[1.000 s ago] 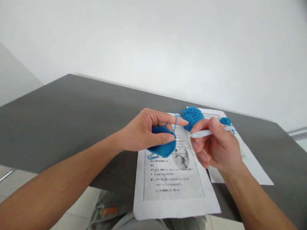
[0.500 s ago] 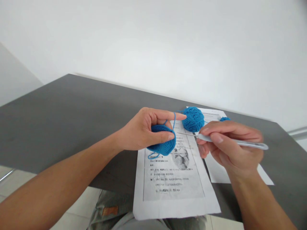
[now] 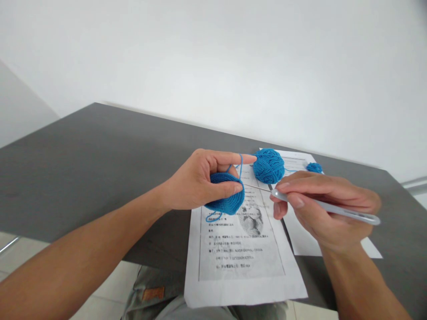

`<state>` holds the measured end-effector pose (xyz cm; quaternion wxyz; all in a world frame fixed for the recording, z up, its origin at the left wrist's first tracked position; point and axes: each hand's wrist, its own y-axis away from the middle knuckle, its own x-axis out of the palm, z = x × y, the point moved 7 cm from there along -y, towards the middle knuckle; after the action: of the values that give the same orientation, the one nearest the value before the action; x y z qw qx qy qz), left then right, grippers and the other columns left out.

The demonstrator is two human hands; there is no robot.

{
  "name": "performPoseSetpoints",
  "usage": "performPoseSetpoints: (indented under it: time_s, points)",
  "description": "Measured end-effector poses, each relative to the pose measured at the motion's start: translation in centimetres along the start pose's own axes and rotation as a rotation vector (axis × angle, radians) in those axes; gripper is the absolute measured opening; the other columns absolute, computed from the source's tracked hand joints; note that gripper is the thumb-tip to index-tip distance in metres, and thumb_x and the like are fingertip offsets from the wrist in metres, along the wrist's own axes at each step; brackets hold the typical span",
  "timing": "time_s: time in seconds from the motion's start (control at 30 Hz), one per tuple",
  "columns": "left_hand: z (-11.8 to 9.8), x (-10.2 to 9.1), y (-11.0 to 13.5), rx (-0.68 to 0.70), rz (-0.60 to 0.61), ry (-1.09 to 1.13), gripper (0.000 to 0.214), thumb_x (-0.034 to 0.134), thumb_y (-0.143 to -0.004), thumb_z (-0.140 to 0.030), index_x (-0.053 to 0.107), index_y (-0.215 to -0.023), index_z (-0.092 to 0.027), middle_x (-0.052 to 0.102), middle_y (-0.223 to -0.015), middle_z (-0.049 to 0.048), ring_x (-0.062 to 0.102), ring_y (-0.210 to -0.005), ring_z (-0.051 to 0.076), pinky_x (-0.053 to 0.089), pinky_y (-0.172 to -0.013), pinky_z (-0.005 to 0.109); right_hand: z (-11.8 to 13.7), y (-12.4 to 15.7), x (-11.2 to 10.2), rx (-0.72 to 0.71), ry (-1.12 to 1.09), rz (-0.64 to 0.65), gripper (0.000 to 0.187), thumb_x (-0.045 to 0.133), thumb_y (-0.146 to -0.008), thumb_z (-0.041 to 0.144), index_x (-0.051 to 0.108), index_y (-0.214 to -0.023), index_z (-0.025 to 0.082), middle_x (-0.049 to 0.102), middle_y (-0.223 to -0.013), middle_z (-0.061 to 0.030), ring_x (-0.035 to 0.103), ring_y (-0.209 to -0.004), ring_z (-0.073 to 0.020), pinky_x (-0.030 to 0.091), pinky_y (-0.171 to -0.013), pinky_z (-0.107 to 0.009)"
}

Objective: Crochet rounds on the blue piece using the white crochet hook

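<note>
My left hand (image 3: 207, 180) pinches a blue crochet piece (image 3: 228, 202) between the thumb and the bent fingers. Its index finger points right, with a strand of blue yarn (image 3: 241, 165) looped over it and running down to the piece. A small loop of yarn hangs below the piece. My right hand (image 3: 327, 209) holds a crochet hook (image 3: 343, 211) by its pale grey handle, like a pen. The thin metal shaft points left, and its tip meets the upper right edge of the piece; whether it sits inside a stitch I cannot tell.
A blue yarn ball (image 3: 268, 166) rests behind my hands, with a smaller blue yarn bundle (image 3: 314, 167) to its right. Under my hands lies a printed sheet (image 3: 247, 284), overhanging the front edge of the dark table (image 3: 83, 178). Another sheet (image 3: 307, 235) lies to the right. A white wall stands behind.
The hook's handle end has swung lower and to the right with my right hand, and its tip has come closer to the crochet piece. My left index finger has shifted slightly left.
</note>
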<state>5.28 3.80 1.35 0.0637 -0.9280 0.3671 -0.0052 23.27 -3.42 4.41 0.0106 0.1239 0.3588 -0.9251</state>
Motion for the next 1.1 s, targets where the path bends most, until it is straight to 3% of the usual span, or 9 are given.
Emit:
performPoseSetpoints:
  time_s: [0.7,1.1]
  points:
    - [0.2,-0.1,0.0,0.003,-0.010,-0.025,0.060,0.080,-0.078,-0.013,0.075,-0.138,-0.008,0.063,-0.077,-0.0003,0.049,-0.061,0.008,0.041,-0.052,0.018,0.1,0.2,0.2,-0.006,0.095,0.004,0.030,0.081,-0.088,0.011,0.087,-0.106,0.034,0.079,-0.069,-0.0001,0.071,-0.053,-0.0203,0.057,-0.047,-0.036]
    - [-0.3,-0.6,-0.1,0.086,-0.109,-0.242,0.059,0.077,-0.082,-0.017,0.074,-0.140,-0.008,0.070,-0.074,-0.0002,0.055,-0.062,0.010,0.050,-0.059,0.021,1.0,0.1,0.7,-0.043,0.325,0.009,0.028,0.081,-0.087,0.014,0.087,-0.103,0.036,0.084,-0.080,-0.0004,0.073,-0.056,-0.0198,0.056,-0.046,-0.033]
